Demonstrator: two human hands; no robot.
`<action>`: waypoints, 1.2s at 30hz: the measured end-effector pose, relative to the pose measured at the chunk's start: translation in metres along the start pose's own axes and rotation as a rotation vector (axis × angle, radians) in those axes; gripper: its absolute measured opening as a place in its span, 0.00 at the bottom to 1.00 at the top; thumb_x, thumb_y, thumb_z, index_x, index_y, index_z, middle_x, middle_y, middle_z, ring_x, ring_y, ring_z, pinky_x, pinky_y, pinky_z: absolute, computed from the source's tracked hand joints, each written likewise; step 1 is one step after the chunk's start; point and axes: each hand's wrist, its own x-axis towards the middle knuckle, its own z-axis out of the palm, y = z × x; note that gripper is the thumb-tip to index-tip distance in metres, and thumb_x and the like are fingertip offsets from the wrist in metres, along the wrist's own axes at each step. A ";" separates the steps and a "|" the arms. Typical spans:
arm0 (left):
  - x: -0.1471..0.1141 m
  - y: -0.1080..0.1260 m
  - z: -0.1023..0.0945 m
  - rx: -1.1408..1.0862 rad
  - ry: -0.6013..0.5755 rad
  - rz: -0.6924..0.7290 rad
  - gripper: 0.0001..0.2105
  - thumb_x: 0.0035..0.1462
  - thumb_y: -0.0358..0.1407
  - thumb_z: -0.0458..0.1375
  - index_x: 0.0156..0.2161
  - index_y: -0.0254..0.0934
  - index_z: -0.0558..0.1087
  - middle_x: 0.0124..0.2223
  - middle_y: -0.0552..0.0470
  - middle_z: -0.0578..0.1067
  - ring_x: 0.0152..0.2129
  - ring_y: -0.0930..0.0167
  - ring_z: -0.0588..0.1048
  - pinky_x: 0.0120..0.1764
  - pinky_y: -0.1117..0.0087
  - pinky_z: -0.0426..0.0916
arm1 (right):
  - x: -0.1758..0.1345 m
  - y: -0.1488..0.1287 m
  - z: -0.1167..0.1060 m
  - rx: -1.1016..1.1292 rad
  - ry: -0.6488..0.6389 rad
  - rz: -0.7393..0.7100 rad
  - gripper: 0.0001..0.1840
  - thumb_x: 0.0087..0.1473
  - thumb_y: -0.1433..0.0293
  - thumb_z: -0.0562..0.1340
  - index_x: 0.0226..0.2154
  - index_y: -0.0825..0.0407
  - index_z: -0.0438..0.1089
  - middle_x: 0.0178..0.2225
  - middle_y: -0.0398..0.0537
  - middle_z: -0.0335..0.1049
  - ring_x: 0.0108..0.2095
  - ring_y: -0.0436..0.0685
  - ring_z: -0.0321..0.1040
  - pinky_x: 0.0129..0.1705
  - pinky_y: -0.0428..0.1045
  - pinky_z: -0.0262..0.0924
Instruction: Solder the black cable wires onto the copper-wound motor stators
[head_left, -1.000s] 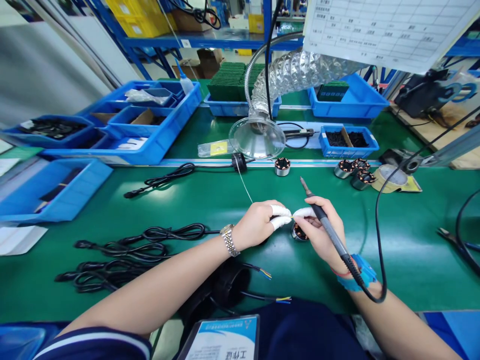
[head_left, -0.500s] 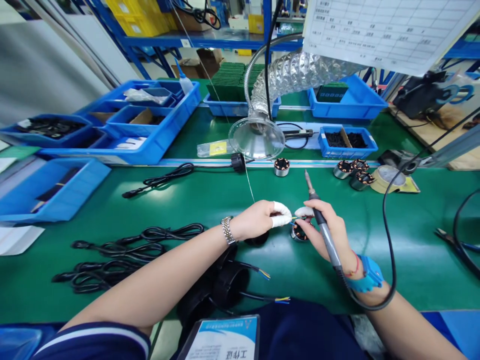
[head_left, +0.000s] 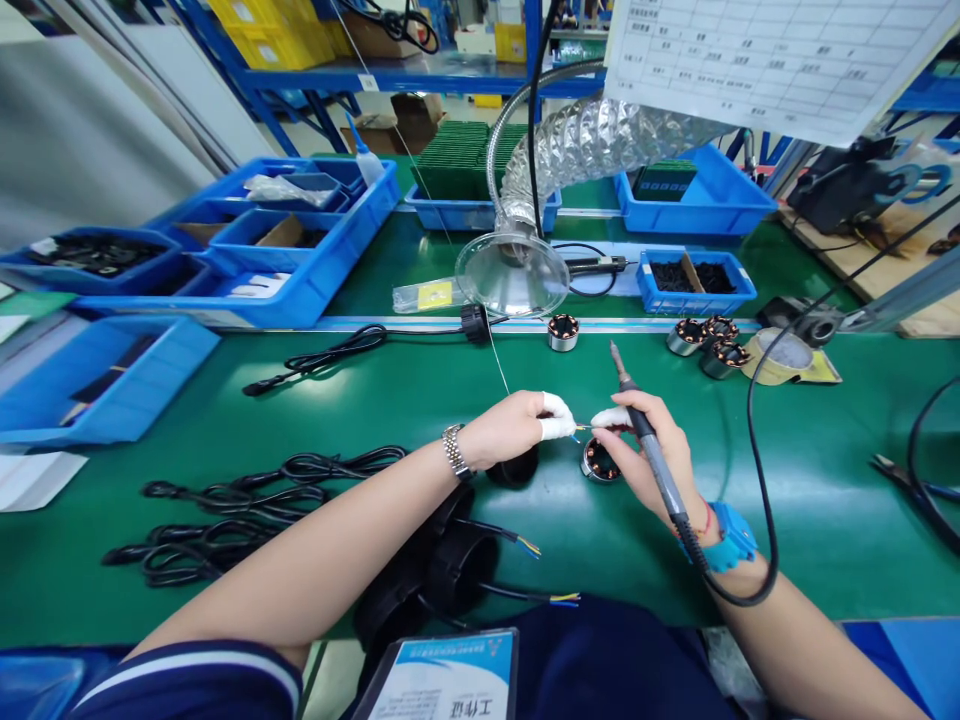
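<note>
My left hand (head_left: 517, 428), with white finger covers on its fingertips, pinches thin coloured wires (head_left: 580, 428) whose ends stick out to the right. A strand of solder wire (head_left: 498, 362) runs down to this hand from above. In my right hand (head_left: 654, 440) lies a soldering iron (head_left: 651, 455), tip up and away from the wires. Its covered thumb and fingertip close at the wire ends. Just below stands a small motor stator (head_left: 601, 460) with copper coils, apart from the fingers. A round black housing (head_left: 516, 468) sits partly hidden beneath my left hand.
A clear fume hood (head_left: 513, 278) on a foil duct hangs ahead. Further stators (head_left: 721, 360) stand right of it, near a tape roll (head_left: 780, 356). Coiled black cables (head_left: 247, 515) lie at left, housings (head_left: 459, 565) near my body. Pliers (head_left: 911, 485) rest far right; blue bins (head_left: 300, 300) line the left.
My left hand has shifted slightly left and up, opening a small gap to my right fingertips. The wire ends now show across that gap, and the stator below is less covered.
</note>
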 end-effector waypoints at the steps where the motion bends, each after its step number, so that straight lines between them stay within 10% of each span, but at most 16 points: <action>1: 0.001 0.000 0.000 0.010 0.004 -0.002 0.07 0.49 0.36 0.55 0.27 0.33 0.69 0.27 0.55 0.70 0.25 0.75 0.65 0.32 0.74 0.59 | -0.002 0.001 0.000 -0.019 -0.011 -0.002 0.18 0.47 0.70 0.61 0.42 0.48 0.60 0.31 0.43 0.71 0.29 0.50 0.69 0.34 0.46 0.64; 18: 0.003 -0.003 -0.002 0.031 -0.030 0.002 0.07 0.47 0.35 0.55 0.26 0.33 0.68 0.26 0.55 0.68 0.25 0.74 0.64 0.31 0.73 0.57 | -0.003 -0.001 0.006 -0.073 -0.098 0.057 0.19 0.47 0.72 0.59 0.43 0.48 0.57 0.27 0.40 0.69 0.22 0.47 0.64 0.30 0.44 0.62; 28: 0.002 -0.002 -0.003 0.126 -0.068 0.032 0.05 0.48 0.33 0.54 0.25 0.33 0.67 0.27 0.55 0.68 0.26 0.74 0.65 0.33 0.74 0.59 | -0.016 -0.021 -0.053 -0.242 -0.042 -0.165 0.15 0.50 0.69 0.59 0.43 0.49 0.67 0.36 0.48 0.71 0.34 0.53 0.67 0.36 0.48 0.62; 36: 0.002 0.007 0.003 0.287 -0.032 0.022 0.04 0.48 0.31 0.52 0.24 0.34 0.65 0.25 0.56 0.67 0.24 0.75 0.64 0.30 0.74 0.58 | -0.031 -0.005 -0.060 -0.003 0.015 -0.021 0.08 0.50 0.71 0.59 0.34 0.48 0.72 0.29 0.45 0.71 0.30 0.53 0.65 0.33 0.50 0.58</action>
